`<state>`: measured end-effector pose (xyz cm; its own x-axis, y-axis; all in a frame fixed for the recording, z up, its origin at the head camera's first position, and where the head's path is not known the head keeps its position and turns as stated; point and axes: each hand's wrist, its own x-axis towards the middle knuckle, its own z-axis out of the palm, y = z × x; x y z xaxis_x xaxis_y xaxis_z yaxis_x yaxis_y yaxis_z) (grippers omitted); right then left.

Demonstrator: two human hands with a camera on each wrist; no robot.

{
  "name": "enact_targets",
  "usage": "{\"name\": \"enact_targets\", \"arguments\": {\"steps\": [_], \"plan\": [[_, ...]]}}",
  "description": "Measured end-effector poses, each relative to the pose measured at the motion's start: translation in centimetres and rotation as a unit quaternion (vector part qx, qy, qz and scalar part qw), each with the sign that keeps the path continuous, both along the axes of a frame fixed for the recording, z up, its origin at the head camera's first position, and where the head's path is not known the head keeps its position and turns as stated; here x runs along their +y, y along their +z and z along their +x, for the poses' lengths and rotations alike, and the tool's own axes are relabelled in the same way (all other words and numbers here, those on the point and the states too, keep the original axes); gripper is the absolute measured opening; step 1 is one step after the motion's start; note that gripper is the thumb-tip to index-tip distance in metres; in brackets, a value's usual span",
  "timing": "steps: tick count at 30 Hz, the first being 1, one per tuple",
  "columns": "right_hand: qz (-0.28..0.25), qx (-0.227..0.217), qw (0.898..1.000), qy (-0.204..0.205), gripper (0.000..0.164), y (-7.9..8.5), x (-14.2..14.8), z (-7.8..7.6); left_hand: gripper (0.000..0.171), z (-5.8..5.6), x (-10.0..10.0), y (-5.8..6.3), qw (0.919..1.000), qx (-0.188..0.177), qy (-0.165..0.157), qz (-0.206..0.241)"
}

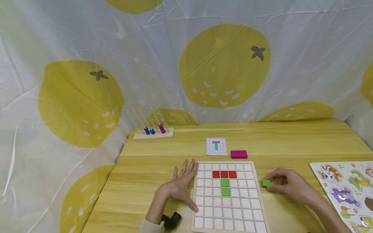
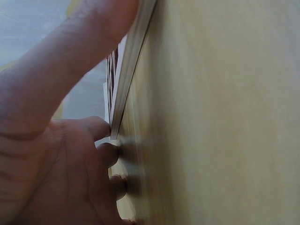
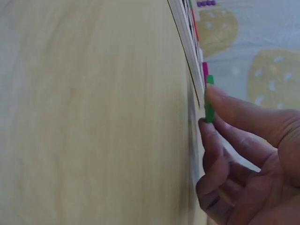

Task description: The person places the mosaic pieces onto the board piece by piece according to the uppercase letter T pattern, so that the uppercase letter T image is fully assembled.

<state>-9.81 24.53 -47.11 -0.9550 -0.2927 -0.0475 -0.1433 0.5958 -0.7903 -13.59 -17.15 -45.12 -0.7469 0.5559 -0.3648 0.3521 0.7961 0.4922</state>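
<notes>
A wooden grid board with white squares lies on the table, holding three red tiles in a row and two green tiles below the middle one. My left hand rests at the board's left edge with fingers spread, the thumb over its rim. In the left wrist view that thumb crosses close over the board's side. To the right of the board, my right hand pinches a green tile between thumb and fingers. The right wrist view shows this green tile edge-on.
Behind the board lie a pattern card showing a red and green T and a magenta block. A peg stand with blue and purple beads stands back left. An animal puzzle lies right; a black object sits by my left wrist.
</notes>
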Motion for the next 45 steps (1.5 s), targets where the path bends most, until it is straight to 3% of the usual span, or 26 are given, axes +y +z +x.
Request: {"name": "enact_targets", "arguments": {"steps": [6, 12, 21, 24, 29, 45], "plan": [[-0.023, 0.017, 0.999, -0.018, 0.027, 0.8, -1.8, 0.1, 0.153, -0.1, 0.0, 0.0, 1.0, 0.001, -0.001, -0.004], [-0.054, 0.044, 0.997, 0.012, 0.025, 1.3, -5.1, 0.7, 0.152, -0.1, 0.1, -0.1, 1.0, -0.001, -0.001, -0.001], [-0.076, -0.023, 0.996, 0.039, 0.026, 1.1, -10.1, 1.5, 0.152, -0.1, 0.1, -0.2, 1.0, -0.002, 0.001, -0.006], [-0.083, -0.025, 0.995, 0.05, 0.026, 0.7, -11.2, 1.7, 0.152, -0.2, 0.1, -0.2, 1.0, -0.001, 0.001, -0.007], [-0.083, -0.009, 0.995, 0.061, 0.025, 0.4, -12.0, 2.0, 0.153, -0.2, 0.2, -0.2, 1.0, 0.0, 0.0, -0.005], [-0.04, -0.005, 0.998, 0.042, 0.027, 0.3, -12.9, 2.2, 0.152, 0.0, 0.1, -0.2, 1.0, -0.003, 0.005, -0.005]]}}
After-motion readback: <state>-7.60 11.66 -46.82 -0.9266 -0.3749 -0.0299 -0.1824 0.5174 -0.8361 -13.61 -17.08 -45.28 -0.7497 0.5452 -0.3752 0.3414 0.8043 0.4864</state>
